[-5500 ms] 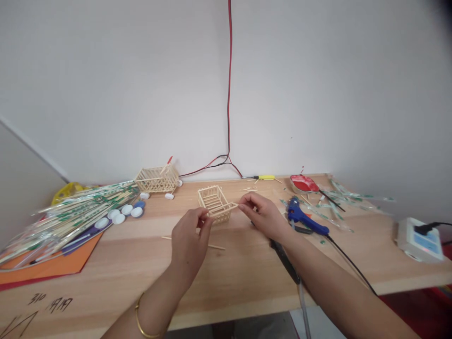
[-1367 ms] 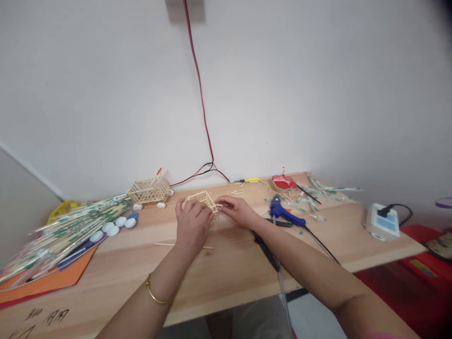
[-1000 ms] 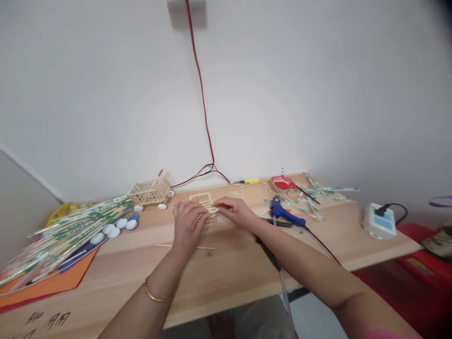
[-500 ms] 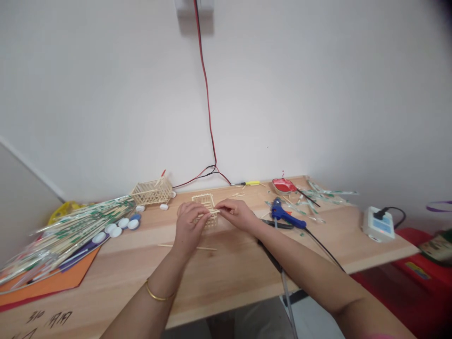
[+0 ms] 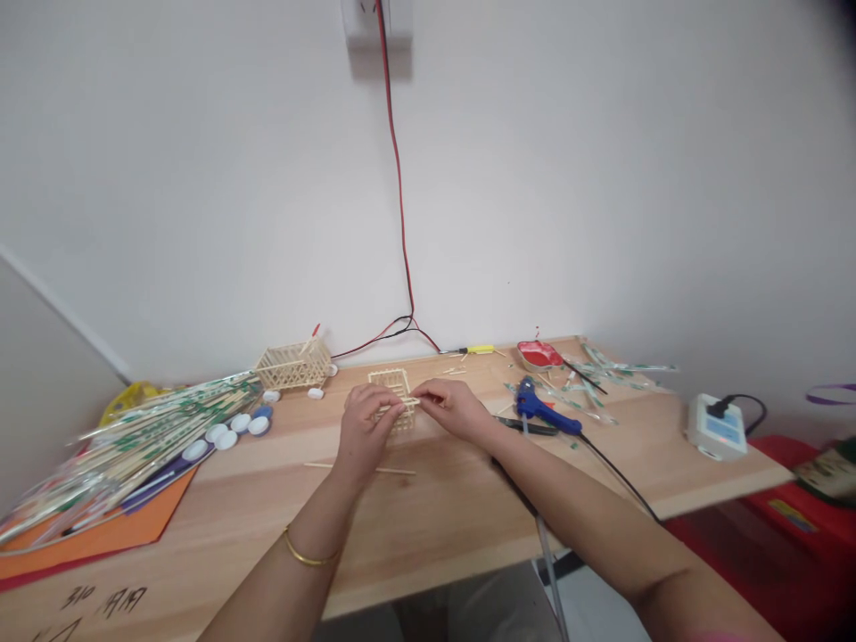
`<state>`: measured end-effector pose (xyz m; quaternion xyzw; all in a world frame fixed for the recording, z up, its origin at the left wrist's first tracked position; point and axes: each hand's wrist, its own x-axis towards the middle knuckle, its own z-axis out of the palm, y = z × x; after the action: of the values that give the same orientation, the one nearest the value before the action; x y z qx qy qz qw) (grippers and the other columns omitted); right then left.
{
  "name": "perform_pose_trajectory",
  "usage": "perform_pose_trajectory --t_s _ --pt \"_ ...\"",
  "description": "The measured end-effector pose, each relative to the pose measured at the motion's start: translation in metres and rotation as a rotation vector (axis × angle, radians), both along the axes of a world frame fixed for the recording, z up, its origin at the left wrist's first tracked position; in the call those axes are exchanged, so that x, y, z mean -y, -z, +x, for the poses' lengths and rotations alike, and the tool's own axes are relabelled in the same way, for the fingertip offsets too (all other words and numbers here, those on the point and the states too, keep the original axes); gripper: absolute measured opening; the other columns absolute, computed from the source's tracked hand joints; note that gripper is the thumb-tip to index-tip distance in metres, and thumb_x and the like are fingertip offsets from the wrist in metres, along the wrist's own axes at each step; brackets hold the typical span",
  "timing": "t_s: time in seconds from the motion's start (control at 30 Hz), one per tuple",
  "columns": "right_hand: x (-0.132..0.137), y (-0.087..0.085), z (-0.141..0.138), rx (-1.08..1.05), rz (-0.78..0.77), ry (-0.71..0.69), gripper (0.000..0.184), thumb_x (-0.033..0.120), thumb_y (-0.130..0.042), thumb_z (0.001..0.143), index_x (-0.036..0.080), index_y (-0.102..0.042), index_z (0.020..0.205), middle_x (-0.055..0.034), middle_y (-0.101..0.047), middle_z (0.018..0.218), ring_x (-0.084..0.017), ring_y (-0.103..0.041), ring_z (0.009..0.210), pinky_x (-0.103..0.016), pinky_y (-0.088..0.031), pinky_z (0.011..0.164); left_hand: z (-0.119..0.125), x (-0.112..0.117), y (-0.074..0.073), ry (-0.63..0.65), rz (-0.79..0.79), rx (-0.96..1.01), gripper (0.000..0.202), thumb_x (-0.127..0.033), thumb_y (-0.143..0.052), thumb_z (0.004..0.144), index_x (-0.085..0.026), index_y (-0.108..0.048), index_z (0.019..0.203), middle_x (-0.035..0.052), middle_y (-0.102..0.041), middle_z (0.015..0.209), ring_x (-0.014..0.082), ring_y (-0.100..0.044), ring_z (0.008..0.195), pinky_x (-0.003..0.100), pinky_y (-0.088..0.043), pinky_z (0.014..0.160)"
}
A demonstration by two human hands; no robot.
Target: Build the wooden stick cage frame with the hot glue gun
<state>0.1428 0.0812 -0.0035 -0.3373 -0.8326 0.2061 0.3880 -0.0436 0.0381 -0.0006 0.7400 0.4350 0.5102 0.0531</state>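
Observation:
A small open crate of thin wooden sticks [image 5: 391, 383] stands on the wooden table [image 5: 441, 499], between my two hands. My left hand [image 5: 365, 426] grips the crate's near left side with curled fingers. My right hand [image 5: 453, 407] pinches a short stick at the crate's near right rim. A loose wooden stick [image 5: 361, 466] lies on the table just below my left hand.
A second stick crate [image 5: 292, 364] stands at the back left, by white and blue bottle caps [image 5: 227, 432] and a heap of wrapped sticks [image 5: 127, 446] on orange paper. A blue glue gun [image 5: 543, 405], red dish [image 5: 539, 354], and white power box [image 5: 717, 428] sit to the right.
Since the earliest frame my left hand went from pinching a stick to gripping the crate. Over the last second both hands stay at the crate; only the view has shifted slightly.

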Motion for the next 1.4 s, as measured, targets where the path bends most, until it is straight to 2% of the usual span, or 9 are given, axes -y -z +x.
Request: perform_pose_trajectory --t_s 0.33,0.57,0.7,0.83,0.93,1.1,1.27,1.4 --pt "0.005 -0.003 -0.004 0.022 -0.005 0.031 0.019 0.016 -0.052 0.080 0.021 -0.069 0.088 -0.0046 -0.071 0.089 -0.017 -0.064 0.082 -0.029 -0.046 0.076 -0.001 -0.001 0.003 -0.026 0.012 0.005 0.014 -0.030 -0.058 0.082 -0.020 -0.065 0.076 0.0040 -0.066 0.081 0.0188 -0.057 0.086 0.037 -0.043 0.083" --pt "0.010 -0.002 -0.003 -0.014 -0.079 0.088 0.023 0.021 -0.054 0.079 0.019 -0.060 0.101 -0.0019 -0.067 0.075 -0.014 -0.061 0.066 -0.025 -0.047 0.065 -0.001 -0.002 0.005 -0.042 0.024 0.018 0.009 -0.028 -0.061 0.081 -0.020 -0.065 0.079 0.0047 -0.066 0.085 0.0188 -0.057 0.088 0.038 -0.043 0.083" --pt "0.017 -0.004 -0.003 -0.123 -0.176 0.078 0.017 0.025 -0.059 0.076 0.019 -0.056 0.091 -0.0001 -0.061 0.073 -0.012 -0.057 0.066 -0.025 -0.047 0.064 -0.001 -0.002 0.004 -0.051 0.021 0.026 0.008 -0.027 -0.063 0.079 -0.020 -0.065 0.080 0.0047 -0.065 0.086 0.0191 -0.057 0.089 0.037 -0.043 0.083" --pt "0.023 -0.007 -0.006 -0.227 -0.299 0.065 0.021 0.031 -0.063 0.073 0.018 -0.054 0.087 -0.0004 -0.059 0.077 -0.012 -0.055 0.067 -0.025 -0.048 0.065 -0.002 -0.002 0.003 -0.066 0.045 0.027 0.010 -0.029 -0.063 0.079 -0.020 -0.065 0.082 0.0050 -0.065 0.086 0.0197 -0.057 0.089 0.038 -0.044 0.083" --pt "0.024 -0.010 -0.010 -0.266 -0.337 0.056 0.023 0.034 -0.063 0.073 0.018 -0.055 0.088 -0.0003 -0.058 0.076 -0.012 -0.055 0.068 -0.025 -0.047 0.065 -0.002 -0.003 0.004 -0.079 0.050 0.029 0.011 -0.030 -0.063 0.078 -0.020 -0.065 0.082 0.0049 -0.065 0.087 0.0198 -0.057 0.090 0.037 -0.044 0.083" --pt "0.024 -0.014 -0.015 -0.238 -0.326 0.073 0.018 0.035 -0.060 0.075 0.017 -0.058 0.081 0.0006 -0.058 0.071 -0.011 -0.051 0.061 -0.023 -0.044 0.060 -0.002 -0.003 0.004 -0.110 -0.033 0.086 0.016 -0.029 -0.067 0.074 -0.019 -0.062 0.086 0.0048 -0.065 0.089 0.0204 -0.057 0.091 0.037 -0.045 0.082" --pt "0.024 -0.014 -0.015 -0.215 -0.315 0.101 0.016 0.033 -0.059 0.075 0.017 -0.058 0.078 0.0012 -0.058 0.069 -0.010 -0.049 0.060 -0.023 -0.041 0.058 -0.010 -0.001 -0.004 -0.149 -0.246 0.167 0.050 -0.033 -0.074 0.065 -0.018 -0.056 0.109 0.0054 -0.064 0.097 0.0211 -0.059 0.094 0.037 -0.046 0.085" --pt "0.022 -0.013 -0.013 -0.209 -0.320 0.105 0.016 0.033 -0.059 0.076 0.017 -0.059 0.078 0.0012 -0.058 0.069 -0.010 -0.050 0.060 -0.023 -0.041 0.058 -0.030 0.004 -0.009 -0.085 -0.304 0.105 0.042 -0.028 -0.071 0.067 -0.019 -0.060 0.106 0.0042 -0.065 0.095 0.0195 -0.060 0.091 0.035 -0.047 0.085"
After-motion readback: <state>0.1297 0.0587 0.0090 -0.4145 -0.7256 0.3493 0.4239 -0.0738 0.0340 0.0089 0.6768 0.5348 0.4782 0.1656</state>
